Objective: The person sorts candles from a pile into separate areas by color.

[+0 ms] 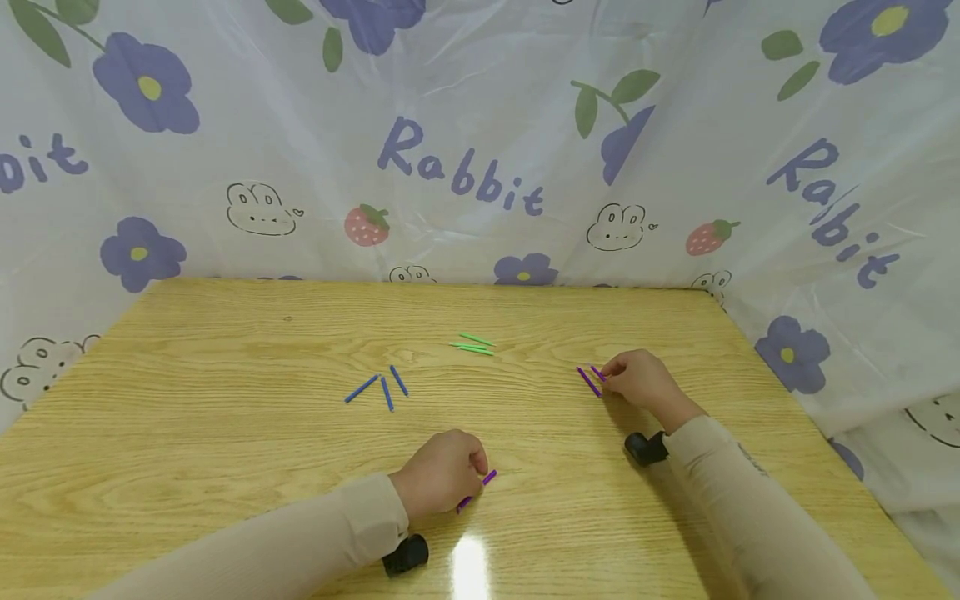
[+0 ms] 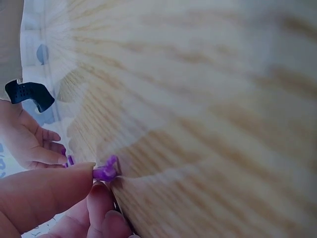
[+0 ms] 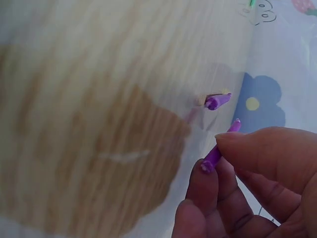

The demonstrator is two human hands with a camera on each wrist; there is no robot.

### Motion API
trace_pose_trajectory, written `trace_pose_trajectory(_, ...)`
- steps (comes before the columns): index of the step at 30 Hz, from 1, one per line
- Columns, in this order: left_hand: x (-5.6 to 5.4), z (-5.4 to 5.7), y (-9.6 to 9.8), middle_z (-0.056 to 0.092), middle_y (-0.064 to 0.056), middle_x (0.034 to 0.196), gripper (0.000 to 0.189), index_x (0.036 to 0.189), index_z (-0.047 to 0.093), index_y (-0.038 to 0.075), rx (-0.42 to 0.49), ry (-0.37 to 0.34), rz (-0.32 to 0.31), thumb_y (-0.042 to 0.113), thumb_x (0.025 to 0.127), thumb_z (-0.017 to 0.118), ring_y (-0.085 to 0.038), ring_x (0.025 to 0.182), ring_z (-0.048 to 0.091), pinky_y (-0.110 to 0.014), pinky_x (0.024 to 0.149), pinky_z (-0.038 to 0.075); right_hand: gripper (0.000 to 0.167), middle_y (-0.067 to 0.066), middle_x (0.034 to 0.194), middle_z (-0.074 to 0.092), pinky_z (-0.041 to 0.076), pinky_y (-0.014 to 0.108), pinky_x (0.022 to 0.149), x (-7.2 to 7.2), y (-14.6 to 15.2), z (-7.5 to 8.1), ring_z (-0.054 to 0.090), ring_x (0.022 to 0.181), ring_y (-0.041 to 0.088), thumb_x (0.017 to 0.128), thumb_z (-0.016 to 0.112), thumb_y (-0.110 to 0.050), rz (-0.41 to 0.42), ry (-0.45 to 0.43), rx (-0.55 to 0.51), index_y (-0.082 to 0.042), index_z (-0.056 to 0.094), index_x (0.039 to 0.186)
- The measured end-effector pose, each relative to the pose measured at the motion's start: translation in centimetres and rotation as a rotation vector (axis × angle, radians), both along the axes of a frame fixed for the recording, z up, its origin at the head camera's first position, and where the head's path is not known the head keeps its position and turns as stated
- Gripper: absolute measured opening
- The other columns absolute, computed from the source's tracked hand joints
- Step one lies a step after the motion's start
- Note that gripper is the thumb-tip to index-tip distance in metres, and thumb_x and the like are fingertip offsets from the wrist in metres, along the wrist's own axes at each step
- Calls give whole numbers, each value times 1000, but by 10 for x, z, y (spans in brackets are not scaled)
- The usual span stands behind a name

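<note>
My left hand [image 1: 442,473] is low over the front middle of the table, pinching a thin purple stick [image 1: 489,477] between thumb and fingers. The left wrist view shows that stick's uneven end [image 2: 106,171] poking out past the thumb, close to the wood. Farther back on the right, my right hand [image 1: 641,379] pinches another purple stick [image 3: 213,156]. That one is tilted between thumb and fingertips in the right wrist view. Beside it a further purple stick [image 1: 588,382] lies on the table, apart from the fingers. What the sticks are made of I cannot tell.
Three blue sticks [image 1: 363,388] lie loosely spread left of the middle on the wooden table [image 1: 225,450]. Several green sticks [image 1: 474,346] are bunched near the back. A black camera is on each wrist [image 1: 645,448]. Printed curtain [image 1: 465,100] hangs behind the table's far edge.
</note>
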State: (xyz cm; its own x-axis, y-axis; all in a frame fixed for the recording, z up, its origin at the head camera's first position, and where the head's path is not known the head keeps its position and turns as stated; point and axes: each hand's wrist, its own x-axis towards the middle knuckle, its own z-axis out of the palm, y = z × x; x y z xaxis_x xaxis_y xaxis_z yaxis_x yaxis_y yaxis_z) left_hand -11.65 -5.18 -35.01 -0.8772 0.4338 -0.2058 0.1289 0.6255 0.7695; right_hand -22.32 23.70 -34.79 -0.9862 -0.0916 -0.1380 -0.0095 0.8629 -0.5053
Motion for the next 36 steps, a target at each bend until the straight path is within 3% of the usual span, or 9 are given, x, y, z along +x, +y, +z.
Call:
trace_pose_trajectory(5,-1,0,0,59,-4,71,12,81,62,0,-11,5,4,-12,77,63,-9,47,48,-23,48,41,22,17,102,65,47,37,74,-3,1,-1,56,87,26,88,61,-6,4,-15,20,4,69,105)
trace_pose_trajectory(12,0,2,1,59,-4,73,13,81,62,0,-30,-6,18,-12,77,63,-10,48,47,-23,48,40,20,16,99,67,48,42,80,-8,1,-1,58,89,28,86,62,-5,26,-25,69,3,70,103)
trace_pose_trajectory(21,2,2,4,56,-2,66,13,74,61,3,-96,53,6,-9,77,64,-10,48,47,-23,49,39,20,16,101,68,48,43,82,-8,1,1,59,92,29,87,63,-6,22,-49,73,3,70,103)
trace_pose_trajectory(27,1,3,5,57,2,72,15,70,62,7,-170,123,-10,-3,77,71,-13,63,49,-27,58,43,20,16,101,68,48,43,83,-7,0,2,59,92,28,87,63,-6,23,-62,67,3,70,104)
trace_pose_trajectory(36,0,2,7,59,1,75,15,73,62,7,-231,192,-32,-7,73,69,-14,68,49,-29,63,45,21,15,98,67,48,35,72,-8,1,3,56,84,24,86,64,-5,22,-72,47,3,70,104)
